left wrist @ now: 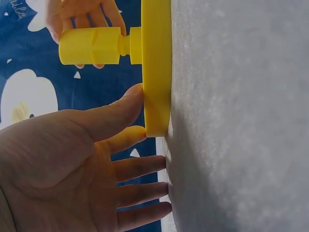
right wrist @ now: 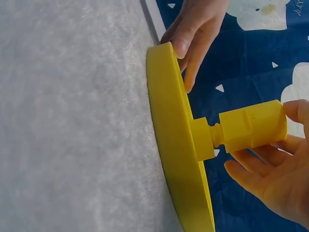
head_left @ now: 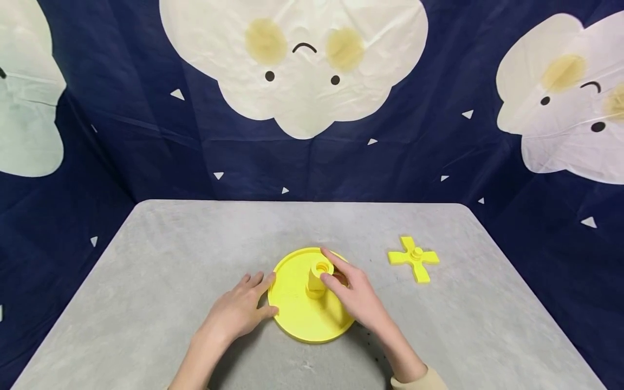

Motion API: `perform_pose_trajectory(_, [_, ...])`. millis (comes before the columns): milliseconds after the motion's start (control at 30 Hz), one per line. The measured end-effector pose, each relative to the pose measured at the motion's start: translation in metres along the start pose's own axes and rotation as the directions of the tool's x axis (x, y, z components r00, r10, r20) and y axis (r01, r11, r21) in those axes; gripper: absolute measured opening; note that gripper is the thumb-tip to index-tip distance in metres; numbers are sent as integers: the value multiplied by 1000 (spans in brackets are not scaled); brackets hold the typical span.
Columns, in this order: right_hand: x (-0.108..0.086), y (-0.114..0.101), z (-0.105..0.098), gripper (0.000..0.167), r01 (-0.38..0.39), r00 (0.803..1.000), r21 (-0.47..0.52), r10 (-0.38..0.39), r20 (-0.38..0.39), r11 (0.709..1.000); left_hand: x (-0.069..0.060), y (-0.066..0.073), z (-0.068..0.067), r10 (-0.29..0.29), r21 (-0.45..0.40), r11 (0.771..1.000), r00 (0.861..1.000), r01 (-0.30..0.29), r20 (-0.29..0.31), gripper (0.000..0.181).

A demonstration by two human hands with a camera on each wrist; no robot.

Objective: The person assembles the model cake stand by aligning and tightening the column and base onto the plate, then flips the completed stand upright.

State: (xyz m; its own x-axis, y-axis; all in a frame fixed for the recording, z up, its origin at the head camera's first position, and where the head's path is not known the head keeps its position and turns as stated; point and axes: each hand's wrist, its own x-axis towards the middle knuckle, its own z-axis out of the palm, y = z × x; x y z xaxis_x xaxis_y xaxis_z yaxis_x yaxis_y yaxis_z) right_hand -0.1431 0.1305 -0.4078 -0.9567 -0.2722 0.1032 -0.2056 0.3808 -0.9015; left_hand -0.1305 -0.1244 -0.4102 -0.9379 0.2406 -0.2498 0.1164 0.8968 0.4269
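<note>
A round yellow disc (head_left: pixel 297 319) with a raised rim lies on the grey table. My left hand (head_left: pixel 239 309) touches its left edge with thumb and a finger, the other fingers spread straight in the left wrist view. Above a short boss at the disc's middle stands a yellow cylindrical piece (right wrist: pixel 253 125), a narrower neck showing between the two. My right hand (head_left: pixel 358 295) holds this piece near its top, thumb on one side and fingers on the other. The piece has a hole in its top end.
A yellow cross-shaped part (head_left: pixel 416 257) with a short threaded stud lies on the table (head_left: pixel 195 244) to the right of the disc. Behind the table hangs a dark blue cloth (head_left: pixel 302 168) with white clouds and small triangles.
</note>
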Motion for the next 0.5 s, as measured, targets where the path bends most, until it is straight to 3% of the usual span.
perform_pose_trajectory(200, [1,4,3,47,17,1000,13,-18,15,1000,0,0,0,0,-11,1000,1000,0,0,74])
perform_pose_trajectory(500, [1,3,10,44,28,993,-62,-35,-114,998,-1,-1,-1,6,-26,1000,1000,-6,4,74])
